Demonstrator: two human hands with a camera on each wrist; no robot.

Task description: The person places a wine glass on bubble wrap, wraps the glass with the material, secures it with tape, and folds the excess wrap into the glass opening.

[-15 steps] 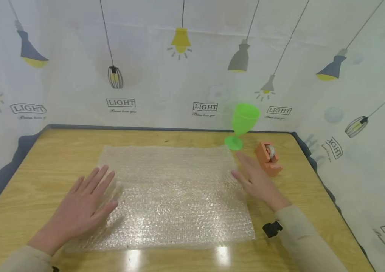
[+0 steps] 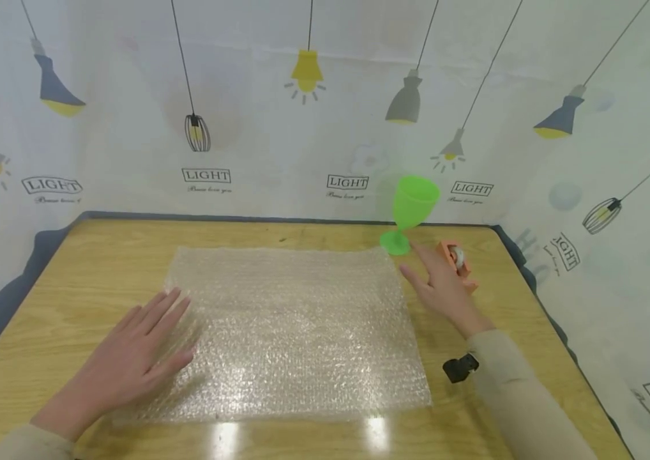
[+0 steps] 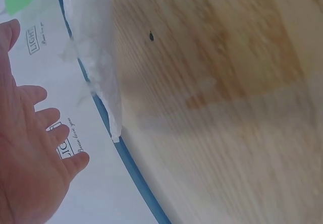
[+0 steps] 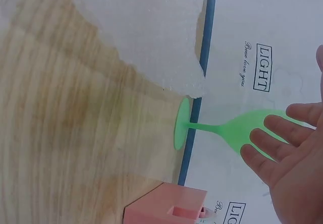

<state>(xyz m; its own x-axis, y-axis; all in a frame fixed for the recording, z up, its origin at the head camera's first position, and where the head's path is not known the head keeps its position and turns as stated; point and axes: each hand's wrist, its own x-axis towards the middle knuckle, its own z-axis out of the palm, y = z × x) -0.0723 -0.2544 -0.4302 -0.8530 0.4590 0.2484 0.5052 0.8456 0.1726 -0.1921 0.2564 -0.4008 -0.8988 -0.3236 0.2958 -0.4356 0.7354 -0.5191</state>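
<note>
A sheet of clear bubble wrap (image 2: 302,332) lies flat across the middle of the wooden table. My left hand (image 2: 120,358) hovers at the sheet's left edge, its fingers spread and straight; the left wrist view also shows that hand (image 3: 30,148) with nothing in it. At the sheet's far right corner stands a green plastic goblet (image 2: 414,203), upright on its round base. My right hand (image 2: 442,291) reaches near the goblet's base, fingers extended and holding nothing. In the right wrist view, its fingers (image 4: 275,146) overlap the goblet's bowl; contact cannot be told.
An orange tape dispenser (image 2: 447,249) with a roll of tape stands right of the goblet, partly covered by my right hand. Behind the table (image 2: 60,281) hangs a white backdrop (image 2: 256,115) printed with lamps. A dark border runs along the table's back edge.
My right hand has moved slightly right and away from the bubble wrap, now covering part of the tape dispenser. My left hand has drifted a little left and toward me.
</note>
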